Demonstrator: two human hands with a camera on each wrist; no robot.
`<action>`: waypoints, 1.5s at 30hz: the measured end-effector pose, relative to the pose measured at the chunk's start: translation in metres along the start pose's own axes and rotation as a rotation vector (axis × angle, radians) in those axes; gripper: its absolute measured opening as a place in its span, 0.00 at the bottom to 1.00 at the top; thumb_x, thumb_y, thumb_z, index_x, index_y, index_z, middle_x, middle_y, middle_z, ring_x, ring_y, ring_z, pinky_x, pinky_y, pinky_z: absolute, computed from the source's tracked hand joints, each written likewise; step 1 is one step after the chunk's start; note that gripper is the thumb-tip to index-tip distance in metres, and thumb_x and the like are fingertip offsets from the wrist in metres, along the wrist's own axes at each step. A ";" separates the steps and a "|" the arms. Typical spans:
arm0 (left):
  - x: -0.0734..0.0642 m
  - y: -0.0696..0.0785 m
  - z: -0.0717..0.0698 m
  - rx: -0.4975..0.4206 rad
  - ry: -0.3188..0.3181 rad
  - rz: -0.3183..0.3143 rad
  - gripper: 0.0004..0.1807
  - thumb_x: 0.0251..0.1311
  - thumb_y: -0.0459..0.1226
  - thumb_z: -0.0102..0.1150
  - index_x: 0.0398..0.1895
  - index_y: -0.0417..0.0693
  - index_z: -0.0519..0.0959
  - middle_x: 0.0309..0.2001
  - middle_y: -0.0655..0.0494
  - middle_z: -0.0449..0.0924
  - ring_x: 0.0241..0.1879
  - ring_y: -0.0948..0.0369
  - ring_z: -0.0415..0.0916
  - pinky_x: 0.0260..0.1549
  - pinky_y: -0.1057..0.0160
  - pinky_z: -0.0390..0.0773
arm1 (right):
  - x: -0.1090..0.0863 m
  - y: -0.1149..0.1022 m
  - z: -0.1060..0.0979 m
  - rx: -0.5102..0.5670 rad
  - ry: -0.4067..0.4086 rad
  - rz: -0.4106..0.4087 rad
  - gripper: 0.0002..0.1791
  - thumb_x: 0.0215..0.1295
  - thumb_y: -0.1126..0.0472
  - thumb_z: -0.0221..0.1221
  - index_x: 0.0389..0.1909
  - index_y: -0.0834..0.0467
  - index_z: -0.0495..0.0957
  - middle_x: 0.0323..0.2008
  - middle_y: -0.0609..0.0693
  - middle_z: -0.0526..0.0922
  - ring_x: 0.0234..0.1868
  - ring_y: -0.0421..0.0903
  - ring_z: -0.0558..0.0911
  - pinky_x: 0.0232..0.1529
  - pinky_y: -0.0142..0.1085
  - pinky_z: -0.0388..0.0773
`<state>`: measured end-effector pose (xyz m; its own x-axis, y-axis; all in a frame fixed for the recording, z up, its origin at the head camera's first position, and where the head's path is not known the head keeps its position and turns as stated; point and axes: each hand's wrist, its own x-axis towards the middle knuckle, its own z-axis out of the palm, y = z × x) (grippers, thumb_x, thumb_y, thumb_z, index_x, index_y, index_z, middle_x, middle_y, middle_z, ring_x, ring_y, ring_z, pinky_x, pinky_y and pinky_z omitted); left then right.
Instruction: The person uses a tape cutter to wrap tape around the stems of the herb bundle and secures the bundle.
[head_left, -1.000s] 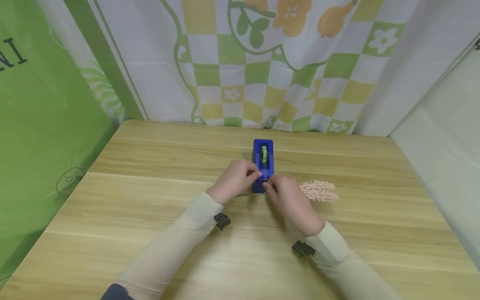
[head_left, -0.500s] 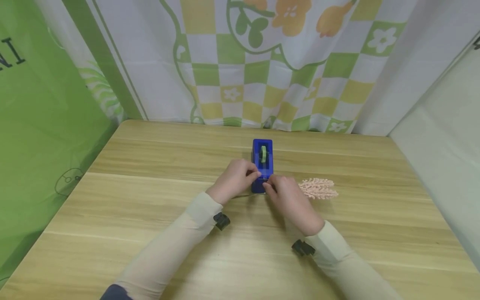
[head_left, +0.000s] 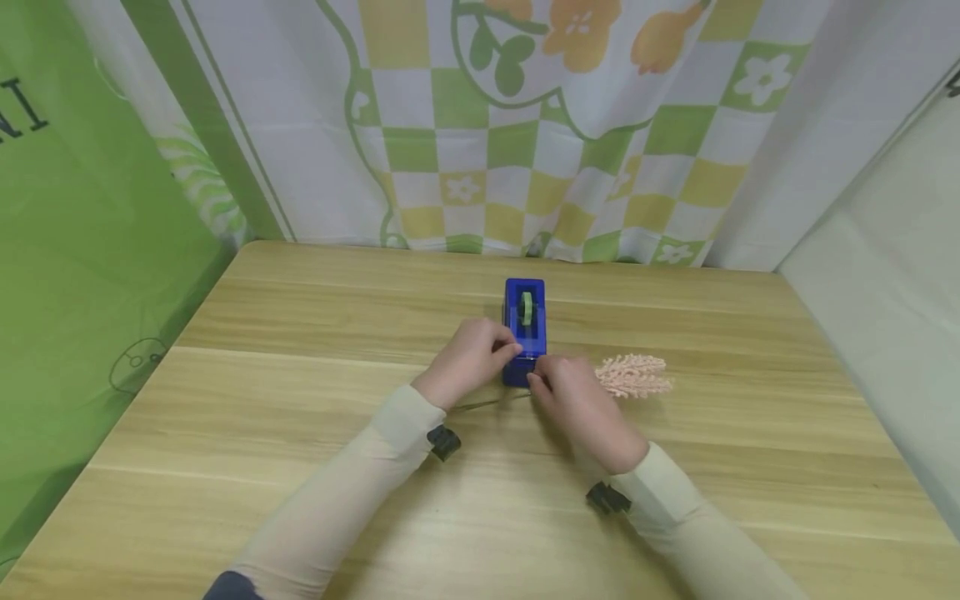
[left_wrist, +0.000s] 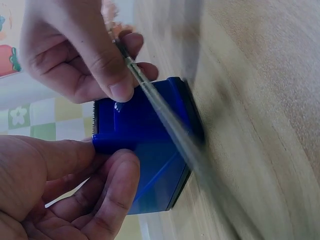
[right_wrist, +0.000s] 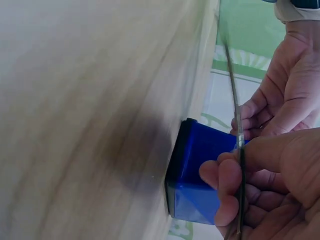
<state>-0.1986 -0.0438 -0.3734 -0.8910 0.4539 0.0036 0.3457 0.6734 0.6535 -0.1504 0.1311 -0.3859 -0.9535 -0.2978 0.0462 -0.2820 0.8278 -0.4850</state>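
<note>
A blue tape dispenser with a pale green roll in it stands on the table. At its front left corner, by the toothed edge, my left hand grips the body with thumb and fingertips. My right hand pinches the thin stem of an artificial flower close in front of the dispenser. The stem slants across the dispenser's front in the left wrist view, and its pink flower head sticks out to the right. A small shiny clear bit shows at my right thumb tip.
The wood-grain table spreads on all sides of the dispenser. A patterned curtain hangs along its back edge. Green cloth covers the left side, and a pale panel stands at the right.
The stem has tilted, its bare end swinging toward me and showing more below my left hand. The flower head has risen slightly in view. My right hand has shifted a little; the left stays put.
</note>
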 end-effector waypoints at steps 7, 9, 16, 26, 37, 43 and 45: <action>0.000 0.001 0.000 -0.006 0.001 0.002 0.13 0.76 0.38 0.59 0.38 0.40 0.88 0.29 0.52 0.83 0.26 0.63 0.71 0.28 0.71 0.71 | -0.001 0.003 0.003 0.009 0.003 0.006 0.15 0.75 0.64 0.60 0.24 0.59 0.77 0.20 0.49 0.76 0.21 0.41 0.71 0.23 0.30 0.69; -0.001 0.001 0.000 -0.014 0.002 0.005 0.13 0.76 0.38 0.59 0.37 0.39 0.88 0.27 0.53 0.81 0.26 0.63 0.70 0.27 0.71 0.70 | -0.002 0.003 0.003 0.001 0.007 0.001 0.15 0.75 0.64 0.60 0.25 0.59 0.77 0.21 0.49 0.77 0.22 0.41 0.71 0.23 0.31 0.69; -0.006 -0.001 0.001 -0.034 0.030 0.015 0.13 0.77 0.37 0.57 0.40 0.38 0.87 0.28 0.51 0.82 0.25 0.63 0.70 0.26 0.70 0.71 | -0.006 -0.002 0.000 -0.008 0.026 -0.014 0.13 0.76 0.63 0.59 0.27 0.59 0.79 0.23 0.49 0.78 0.23 0.41 0.72 0.25 0.31 0.71; -0.032 0.007 -0.008 -0.007 0.119 0.133 0.10 0.76 0.34 0.57 0.42 0.38 0.87 0.35 0.49 0.88 0.28 0.63 0.76 0.31 0.67 0.79 | -0.016 -0.014 -0.011 0.003 0.150 -0.079 0.11 0.77 0.63 0.58 0.32 0.60 0.79 0.24 0.49 0.79 0.23 0.41 0.70 0.25 0.31 0.69; -0.044 0.020 -0.007 -0.005 -0.070 0.251 0.09 0.75 0.33 0.58 0.42 0.38 0.87 0.36 0.50 0.85 0.32 0.62 0.73 0.35 0.68 0.77 | -0.023 -0.016 -0.013 0.017 0.257 -0.128 0.09 0.78 0.63 0.58 0.38 0.62 0.83 0.31 0.52 0.86 0.29 0.42 0.78 0.31 0.34 0.78; -0.044 0.022 -0.007 0.007 -0.071 0.255 0.09 0.74 0.33 0.60 0.42 0.38 0.88 0.40 0.47 0.89 0.36 0.61 0.80 0.39 0.66 0.82 | -0.027 -0.018 -0.016 0.034 0.262 -0.126 0.09 0.78 0.62 0.58 0.40 0.61 0.84 0.37 0.53 0.89 0.34 0.44 0.83 0.36 0.38 0.83; -0.044 0.022 -0.008 0.035 -0.062 0.278 0.09 0.73 0.33 0.60 0.42 0.38 0.88 0.40 0.48 0.90 0.38 0.59 0.83 0.41 0.65 0.84 | -0.028 -0.018 -0.016 0.035 0.259 -0.120 0.09 0.78 0.61 0.58 0.41 0.60 0.85 0.39 0.54 0.89 0.37 0.46 0.85 0.38 0.40 0.85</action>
<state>-0.1540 -0.0533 -0.3533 -0.7412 0.6581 0.1322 0.5854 0.5374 0.6071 -0.1203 0.1327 -0.3643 -0.9104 -0.2573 0.3240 -0.3945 0.7760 -0.4922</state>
